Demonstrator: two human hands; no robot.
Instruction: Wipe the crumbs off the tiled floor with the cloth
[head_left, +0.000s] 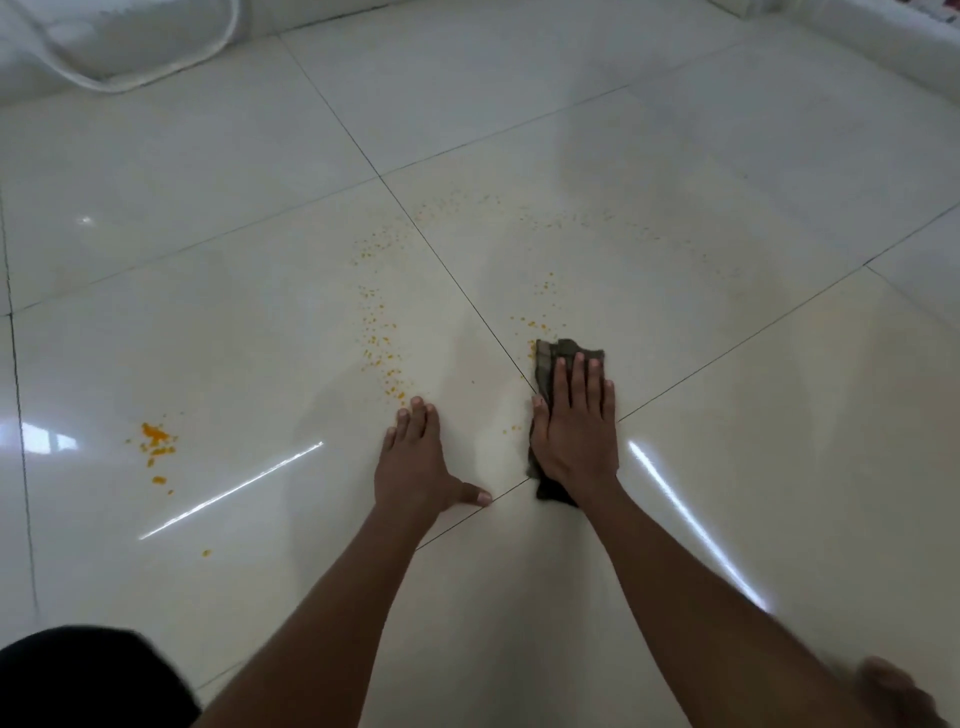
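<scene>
Cloth (546, 364), dark, soft, limp, light: pinned flat on tiled floor (675, 156) under right hand (575, 431), fingers straight. Left hand (418, 462) spread flat on tile, nothing held. Crumbs (382, 348) scattered at 10–12 o'clock of cloth, loose. Bunching judged likely; broad palm pressure best.

Floor (675, 171): large glossy cream tiles with thin dark grout lines.
Light: bright streaks and window reflections on the gloss.
Far left: white fabric (119, 41) lying on the tiles.
Far right: white ledge (857, 36).
</scene>
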